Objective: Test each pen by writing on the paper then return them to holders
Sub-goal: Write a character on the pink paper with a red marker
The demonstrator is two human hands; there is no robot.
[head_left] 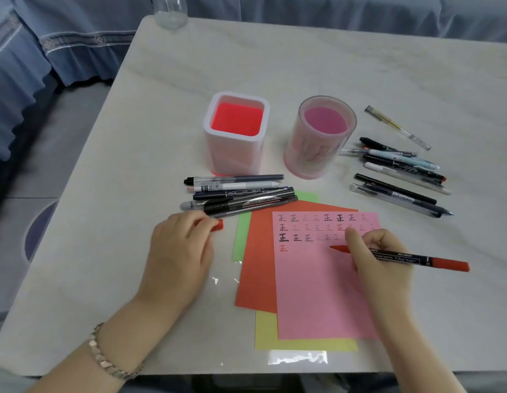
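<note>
My right hand [374,256] grips a red permanent marker [411,258], its uncapped tip just above the pink paper [317,293], which carries rows of written marks. My left hand [178,245] holds the marker's red cap [217,224] on the table left of the papers. Two holders stand behind, both with no pens in them: a square white one with a red inside [235,134] and a round clear pink one [320,137]. One pile of pens [238,194] lies in front of the square holder, another pile [402,171] right of the round one.
Orange [255,265], green [242,231] and yellow [266,333] sheets lie under the pink paper. A clear bottle [170,12] stands at the table's far edge. Blue bedding lies behind and left of the marble-look table [303,66].
</note>
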